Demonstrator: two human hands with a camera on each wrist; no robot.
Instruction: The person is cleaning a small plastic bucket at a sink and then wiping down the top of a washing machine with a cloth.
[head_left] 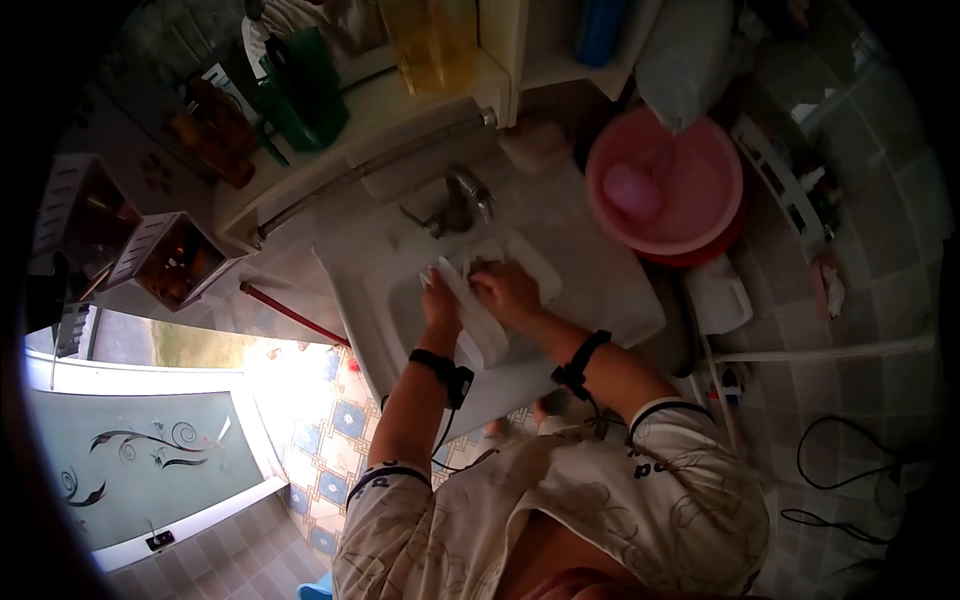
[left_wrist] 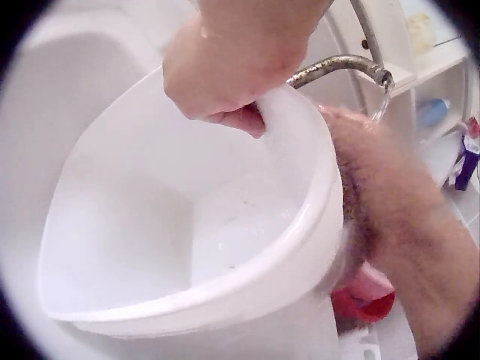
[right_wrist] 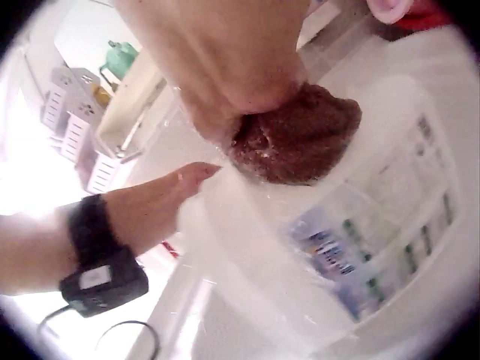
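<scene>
I see left hand (left_wrist: 236,64) gripping tub (left_wrist: 135,187) rim, right hand (right_wrist: 232,56) clasping sponge (right_wrist: 304,139) against its outer wall; tap (left_wrist: 330,67) runs ahead.

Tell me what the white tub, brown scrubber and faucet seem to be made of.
White tub: probably plastic, smooth with a soft sheen, judging by its thin moulded rim.
Brown scrubber: perhaps sponge or coarse fibre, matte; its surface looks rough and pitted.
Faucet: likely metal, worn shiny finish, with bright highlights and dark blotches.
</scene>
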